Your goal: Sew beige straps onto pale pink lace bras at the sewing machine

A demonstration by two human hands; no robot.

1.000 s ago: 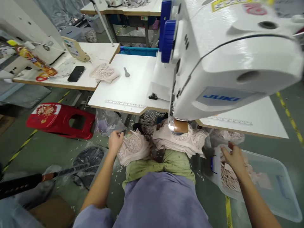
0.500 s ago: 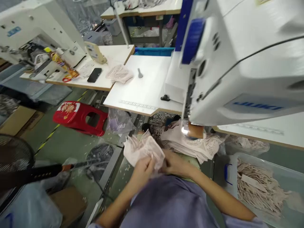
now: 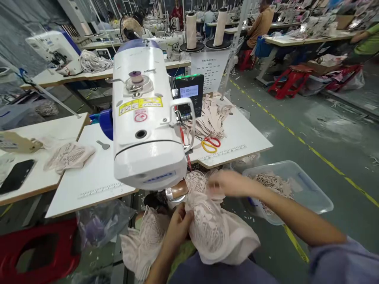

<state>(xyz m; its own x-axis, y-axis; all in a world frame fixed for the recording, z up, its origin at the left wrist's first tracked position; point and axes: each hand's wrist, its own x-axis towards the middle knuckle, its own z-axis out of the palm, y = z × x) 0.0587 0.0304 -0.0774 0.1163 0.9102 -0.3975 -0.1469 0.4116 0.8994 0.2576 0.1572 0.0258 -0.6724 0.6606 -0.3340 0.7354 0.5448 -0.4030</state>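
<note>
One beige lace garment [image 3: 209, 227]: above the lap, near side of the worktop [image 3: 245, 128], its far end close beside the sewing machine's lower arm. One left hand [image 3: 179, 225]: fingers clamped on the garment's left edge. One right hand [image 3: 226, 183]: blurred, at the garment's far right part; whether its fingers are apart or together, cannot tell. One pile of lace pieces [image 3: 149, 232]: left of the left hand, low, near side. One white sewing machine [image 3: 148, 154]: far side of the hands, head leaning over the worktop's near edge. One display panel [image 3: 189, 94], lit: right of the machine head. One heap of beige strips [image 3: 211, 120]: on the worktop, right. One pair of scissors [image 3: 211, 144], red and yellow handles: near edge of the heap. One clear bin [image 3: 310, 197]: right, lower than the worktop, beige strips inside. One grey tool [image 3: 103, 145]: worktop, left of the machine. One black phone [image 3: 17, 176]: far left.
</note>
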